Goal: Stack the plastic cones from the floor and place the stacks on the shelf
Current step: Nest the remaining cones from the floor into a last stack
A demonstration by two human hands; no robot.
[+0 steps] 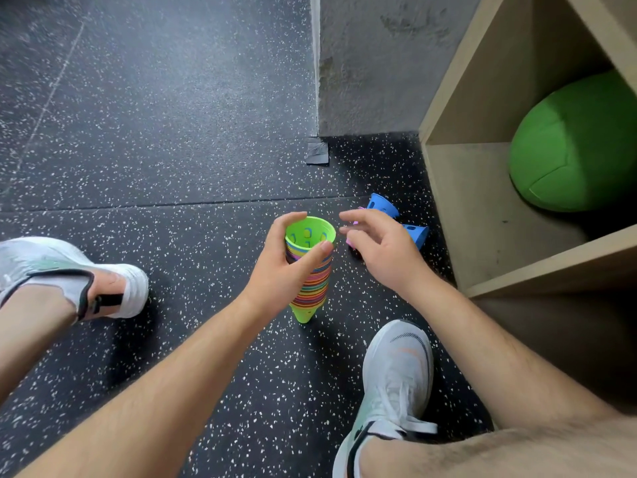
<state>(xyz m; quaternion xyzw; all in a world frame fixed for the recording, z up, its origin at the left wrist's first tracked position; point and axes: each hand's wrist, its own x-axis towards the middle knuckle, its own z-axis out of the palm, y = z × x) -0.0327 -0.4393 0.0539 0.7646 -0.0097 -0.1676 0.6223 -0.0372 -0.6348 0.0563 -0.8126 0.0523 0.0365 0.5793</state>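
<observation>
My left hand (287, 262) grips a tall stack of many-coloured plastic cones (310, 274), held wide end up, with a green cone innermost and a green tip at the bottom. My right hand (377, 248) hovers just right of the stack with fingers loosely spread and holds nothing. Behind that hand two blue cones (381, 204) (417, 234) lie on the speckled black floor (172, 167), and a pink cone (352, 240) is mostly hidden under the fingers. The wooden shelf (482, 215) stands open at the right.
A large green ball (579, 143) fills the back of the shelf's lower compartment. A grey concrete pillar (372, 63) rises behind the cones. My two grey shoes (113, 281) (396, 381) rest on the floor left and right of the stack.
</observation>
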